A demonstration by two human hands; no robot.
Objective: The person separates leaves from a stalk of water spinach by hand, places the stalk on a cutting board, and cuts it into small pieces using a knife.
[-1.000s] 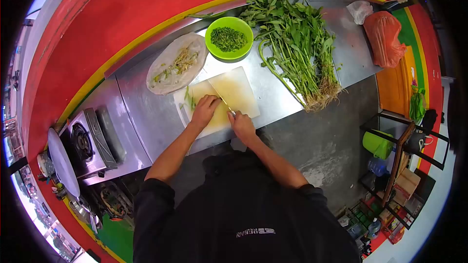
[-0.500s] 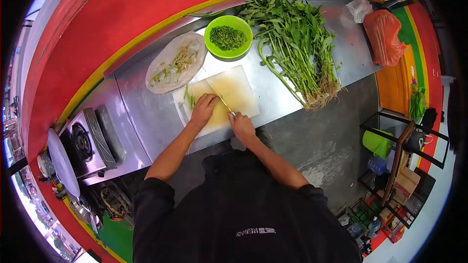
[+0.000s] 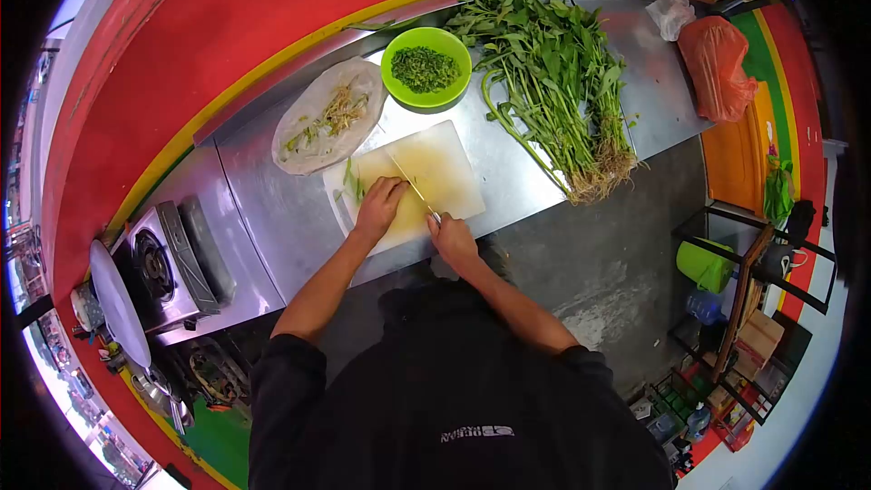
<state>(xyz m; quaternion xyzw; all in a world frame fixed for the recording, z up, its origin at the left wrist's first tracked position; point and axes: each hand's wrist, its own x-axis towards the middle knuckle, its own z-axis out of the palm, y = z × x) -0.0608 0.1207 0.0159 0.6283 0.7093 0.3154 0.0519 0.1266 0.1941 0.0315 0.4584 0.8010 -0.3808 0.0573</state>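
A pale cutting board [image 3: 445, 168] lies on the steel counter [image 3: 281, 209]. My left hand [image 3: 379, 204] presses down on green stems [image 3: 349, 183] at the board's left side, fingers curled over them. My right hand [image 3: 451, 236] grips the handle of a knife [image 3: 410, 183], whose blade runs up across the board right beside my left fingers. A green bowl [image 3: 426, 68] of chopped greens stands just beyond the board. A big bundle of leafy stalks with roots [image 3: 553, 82] lies to the right.
A plate of trimmings [image 3: 327, 118] sits left of the bowl. A gas stove [image 3: 163, 263] and a round lid [image 3: 118, 304] are at the far left. An orange plastic bag [image 3: 717, 68] and a white bag [image 3: 670, 18] lie at the counter's right end. Shelving stands lower right.
Almost nothing differs. Both hands stay at the board with the knife next to my left fingers; the view shifted very slightly.
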